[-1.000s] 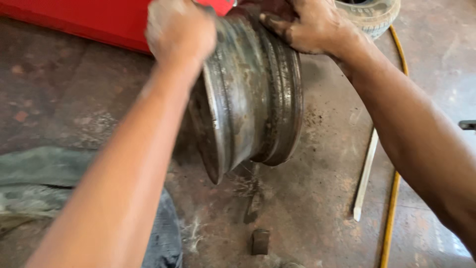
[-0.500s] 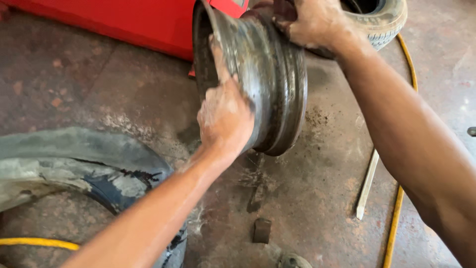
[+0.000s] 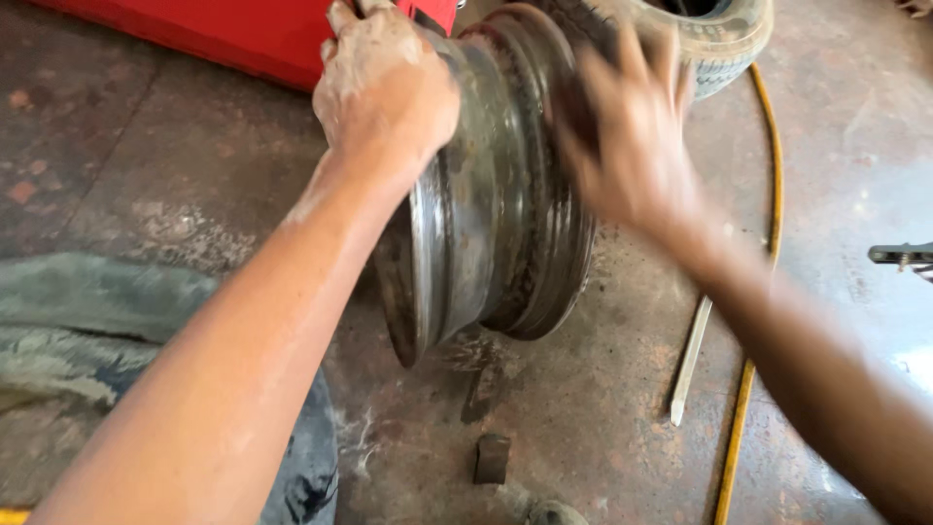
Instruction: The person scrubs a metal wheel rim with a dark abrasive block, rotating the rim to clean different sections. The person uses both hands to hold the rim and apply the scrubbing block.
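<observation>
Left hand (image 3: 384, 92) has moved from the rim's face up to its top edge, fingers curled over it, gripping. Right hand (image 3: 622, 146) has slid down onto the outer side, blurred, fingers spread, grip unclear. Rim (image 3: 496, 224) stands upright on the floor (image 3: 146, 175), near the tire (image 3: 719, 39), hose (image 3: 768, 243) and bar (image 3: 690, 360).

Stained concrete floor (image 3: 146, 165) — rust patches and pale dust. Red machine body (image 3: 224, 34) at 11 o'clock. Worn tyre (image 3: 724, 34) at 1 o'clock. Yellow hose (image 3: 768, 243) runs from 1 down to 5 o'clock, a flat metal bar (image 3: 691, 362) just beside it. Small dark block (image 3: 492, 458) at 6 o'clock. Grey rubber tyre (image 3: 87, 321) at 8 o'clock — dusty, slumped.
</observation>
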